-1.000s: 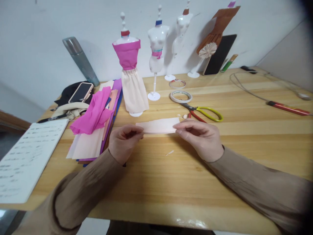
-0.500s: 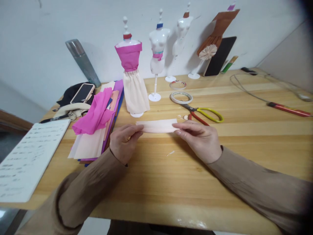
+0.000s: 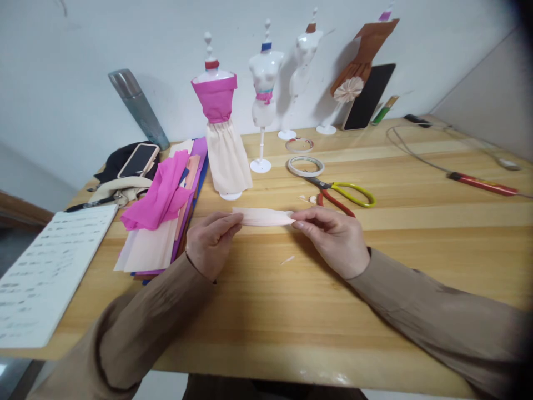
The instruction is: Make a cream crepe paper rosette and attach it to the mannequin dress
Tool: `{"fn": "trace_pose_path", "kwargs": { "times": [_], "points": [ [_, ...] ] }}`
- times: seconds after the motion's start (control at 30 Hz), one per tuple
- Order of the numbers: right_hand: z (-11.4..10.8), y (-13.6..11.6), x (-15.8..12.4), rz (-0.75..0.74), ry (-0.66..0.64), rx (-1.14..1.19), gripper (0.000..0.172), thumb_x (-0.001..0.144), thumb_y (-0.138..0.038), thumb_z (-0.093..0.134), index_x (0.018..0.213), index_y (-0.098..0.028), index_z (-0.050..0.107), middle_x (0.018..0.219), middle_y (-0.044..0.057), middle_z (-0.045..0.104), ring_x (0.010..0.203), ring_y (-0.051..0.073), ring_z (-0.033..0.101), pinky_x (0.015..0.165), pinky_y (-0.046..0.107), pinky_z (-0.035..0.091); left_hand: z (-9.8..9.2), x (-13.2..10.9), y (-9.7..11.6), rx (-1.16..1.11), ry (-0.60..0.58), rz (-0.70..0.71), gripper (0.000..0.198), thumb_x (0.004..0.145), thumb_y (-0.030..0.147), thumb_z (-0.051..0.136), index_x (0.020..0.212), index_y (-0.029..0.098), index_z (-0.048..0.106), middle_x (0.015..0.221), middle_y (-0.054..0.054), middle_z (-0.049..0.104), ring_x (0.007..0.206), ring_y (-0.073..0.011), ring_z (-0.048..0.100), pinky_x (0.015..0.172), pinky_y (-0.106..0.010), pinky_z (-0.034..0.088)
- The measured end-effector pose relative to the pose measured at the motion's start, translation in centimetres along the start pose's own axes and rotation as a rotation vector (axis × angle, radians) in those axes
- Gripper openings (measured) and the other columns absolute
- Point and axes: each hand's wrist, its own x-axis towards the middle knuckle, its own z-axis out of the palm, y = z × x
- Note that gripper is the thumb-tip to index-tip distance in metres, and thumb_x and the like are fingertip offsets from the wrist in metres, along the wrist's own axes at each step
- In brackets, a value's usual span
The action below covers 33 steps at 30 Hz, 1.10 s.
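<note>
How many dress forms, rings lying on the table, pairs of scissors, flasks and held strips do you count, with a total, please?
Dress forms: 4
Rings: 2
Scissors: 1
Flasks: 1
Held strips: 1
Total: 9

Under fingers, light wood counter with banded grain, glossy at near edge. Beyond fingers, pale bluish-white wall with soft shadows. Right of fingers, second pale wall.

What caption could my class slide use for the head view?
Left hand and right hand hold a pale pink strip between them, near scissors and miniature dress forms.
</note>
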Motion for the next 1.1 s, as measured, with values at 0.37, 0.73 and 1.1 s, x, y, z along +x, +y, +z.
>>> {"fn": "trace_pose_path", "kwargs": {
  "times": [0.37, 0.73, 1.1],
  "points": [
    [0.07, -0.49, -0.18, -0.017, 0.025, 0.094, 0.007, 0.076, -0.023, 0.068, 0.081, -0.022, 0.073, 0.083, 0.005, 0.075, 0.073, 0.019, 0.068, 0.068, 0.035, 0.055, 0.11, -0.04, 0.15, 0.030, 0.047, -0.024, 0.014, 0.079, 0.014, 0.064, 0.085, 0.020, 0.076, 0.083, -0.003, 0.075, 0.076, -0.0142, 0.069, 0.071, -0.023, 0.056],
    [0.07, 0.01, -0.07, -0.011, 0.011, -0.014, 0.013, 0.078, -0.027, 0.065, 0.086, -0.020, 0.072, 0.085, 0.006, 0.075, 0.074, 0.019, 0.067, 0.069, 0.034, 0.055, -0.07, -0.11, 0.58, 0.105, 0.053, 0.112, 0.015, 0.081, 0.013, 0.062, 0.085, 0.020, 0.075, 0.084, -0.003, 0.075, 0.075, -0.0132, 0.069, 0.072, -0.021, 0.057],
    [-0.13, -0.71, -0.18, -0.171, -0.047, -0.211, 0.008, 0.084, -0.021, 0.054, 0.079, -0.020, 0.061, 0.071, 0.003, 0.063, 0.061, 0.015, 0.055, 0.057, 0.028, 0.045, 0.03, -0.11, 0.58, 0.119, 0.052, 0.104, 0.015, 0.082, 0.013, 0.061, 0.085, 0.020, 0.075, 0.084, -0.004, 0.075, 0.075, -0.0135, 0.069, 0.072, -0.021, 0.056]
  ]
}}
